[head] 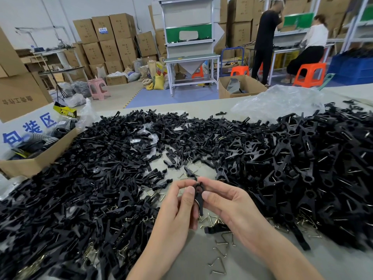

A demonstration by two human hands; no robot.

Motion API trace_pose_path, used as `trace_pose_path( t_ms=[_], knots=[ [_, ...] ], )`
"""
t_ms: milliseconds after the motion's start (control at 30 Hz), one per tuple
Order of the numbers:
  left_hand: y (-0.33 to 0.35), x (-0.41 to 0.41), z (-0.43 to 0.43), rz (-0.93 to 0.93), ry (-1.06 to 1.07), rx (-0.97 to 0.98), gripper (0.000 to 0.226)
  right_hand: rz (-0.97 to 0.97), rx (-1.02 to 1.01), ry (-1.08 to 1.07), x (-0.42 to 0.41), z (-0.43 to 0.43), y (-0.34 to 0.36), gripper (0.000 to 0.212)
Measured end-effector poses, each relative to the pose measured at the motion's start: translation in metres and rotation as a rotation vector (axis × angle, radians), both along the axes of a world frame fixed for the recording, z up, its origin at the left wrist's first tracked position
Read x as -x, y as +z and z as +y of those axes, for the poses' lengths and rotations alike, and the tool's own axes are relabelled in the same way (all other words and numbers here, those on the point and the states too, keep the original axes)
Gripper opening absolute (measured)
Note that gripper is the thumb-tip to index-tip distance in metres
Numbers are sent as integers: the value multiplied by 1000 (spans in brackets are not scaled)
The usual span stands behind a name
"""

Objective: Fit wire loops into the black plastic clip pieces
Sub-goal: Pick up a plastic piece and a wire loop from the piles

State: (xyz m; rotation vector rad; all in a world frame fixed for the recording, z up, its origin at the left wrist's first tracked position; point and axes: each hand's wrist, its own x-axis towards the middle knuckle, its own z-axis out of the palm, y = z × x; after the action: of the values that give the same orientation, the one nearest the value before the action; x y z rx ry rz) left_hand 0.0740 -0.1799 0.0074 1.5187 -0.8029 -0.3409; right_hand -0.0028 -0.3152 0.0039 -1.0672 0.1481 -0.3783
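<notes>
Both hands meet over the near middle of the grey tabletop (pixel 199 251). The left hand (pixel 177 209) and right hand (pixel 228 207) each pinch the same small black plastic clip piece (pixel 198 197) between thumb and curled fingers. It is held upright and raised towards the camera, probably so its slot can be seen and steadied from both sides. Whether a wire is already seated in it cannot be told. Bent triangular metal wire loops (pixel 219 261) lie scattered just near of the hands, within easy reach. A left heap of black clip pieces (pixel 90 178) and a right heap (pixel 302 168), glinting with wire and likely finished, flank the working gap.
</notes>
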Motion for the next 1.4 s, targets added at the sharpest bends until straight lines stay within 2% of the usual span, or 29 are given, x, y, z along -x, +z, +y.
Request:
trace_pose_path(
  t_ms=[233, 400, 633, 700, 800, 867, 933, 1000, 1100, 1200, 1333, 1400],
  knots=[
    [-1, 0, 0, 14, 12, 2, 22, -7, 11, 2, 0, -1, -1, 38],
    [0, 1, 1, 28, -9, -16, 16, 14, 41, 4, 0, -1, -3, 37],
    [-1, -1, 4, -72, -1, -86, 34, 21, 210, -72, 3, -4, -3, 27],
    [-3, -5, 7, -154, 102, -172, 36, 22, 203, -129, 2, -7, -3, 25],
    [-7, -15, 14, -541, 242, -422, 39, 37, 163, -229, 0, -15, -6, 24],
    [-9, -18, 17, -766, 206, -591, 42, 22, 103, -287, -1, -21, -7, 24],
    [-14, -20, 18, -894, 144, -762, 53, 9, 76, -312, -2, -24, -8, 23],
    [-14, -20, 16, -914, 114, -872, 57, 2, 62, -316, -2, -24, -9, 23],
    [-15, -24, 14, -888, 85, -921, 43, 1, 59, -312, -2, -22, -9, 22],
    [-15, -23, 13, -918, 91, -898, 35, -1, 49, -314, -3, -22, -10, 23],
    [-11, -19, 11, -968, 174, -805, 50, 3, 61, -301, -2, -22, -10, 23],
    [-12, -19, 11, -971, 220, -731, 45, 10, 65, -299, -1, -22, -10, 23]
  ],
)
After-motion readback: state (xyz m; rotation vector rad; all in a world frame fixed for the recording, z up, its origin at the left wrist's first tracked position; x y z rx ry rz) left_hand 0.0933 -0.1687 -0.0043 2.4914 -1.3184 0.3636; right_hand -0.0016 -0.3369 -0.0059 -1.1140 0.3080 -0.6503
